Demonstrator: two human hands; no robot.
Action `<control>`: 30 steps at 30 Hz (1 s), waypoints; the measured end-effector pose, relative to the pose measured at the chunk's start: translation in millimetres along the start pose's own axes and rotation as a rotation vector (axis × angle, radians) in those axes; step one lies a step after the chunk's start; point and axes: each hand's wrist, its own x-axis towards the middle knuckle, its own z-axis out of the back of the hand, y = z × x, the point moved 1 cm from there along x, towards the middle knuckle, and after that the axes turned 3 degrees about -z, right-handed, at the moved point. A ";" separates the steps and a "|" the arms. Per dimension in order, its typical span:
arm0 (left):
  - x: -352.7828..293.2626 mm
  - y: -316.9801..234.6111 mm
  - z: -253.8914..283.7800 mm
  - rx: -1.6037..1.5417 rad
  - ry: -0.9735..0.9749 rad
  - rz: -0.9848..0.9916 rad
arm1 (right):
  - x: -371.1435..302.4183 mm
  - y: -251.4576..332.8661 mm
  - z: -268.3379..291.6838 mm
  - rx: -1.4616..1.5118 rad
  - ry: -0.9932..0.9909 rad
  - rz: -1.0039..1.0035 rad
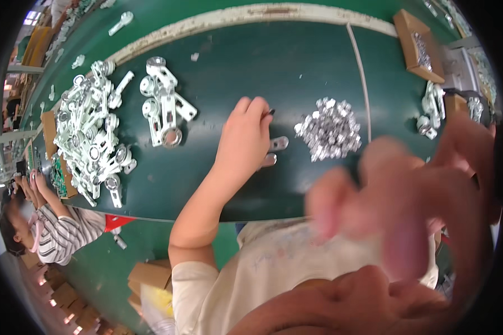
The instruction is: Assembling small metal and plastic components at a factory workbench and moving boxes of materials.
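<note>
Far right I see an open brown cardboard box (416, 42) of small metal bits; more brown boxes (148, 276) sit near left. My left hand (243, 139) pinches a small dark piece (271, 111) beside the shiny nut pile (330, 129). My right hand (408, 206) (badly blurred) looms close, grip unreadable.

Even overhead light, soft shadows; right hand (408, 206) blurred close to lens; fisheye bending, dark vignette at rim.
</note>
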 end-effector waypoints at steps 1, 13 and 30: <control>-2.7 10.4 1.9 -0.014 -0.034 0.039 | -27.4 -7.1 -19.5 0.111 0.097 -0.060; 8.0 -1.9 7.4 -0.903 -0.130 0.133 | -41.6 -23.7 -19.9 -0.652 0.938 -1.093; -2.7 -15.9 12.0 -1.161 -0.029 0.280 | -28.9 7.3 109.8 -1.922 0.043 -0.646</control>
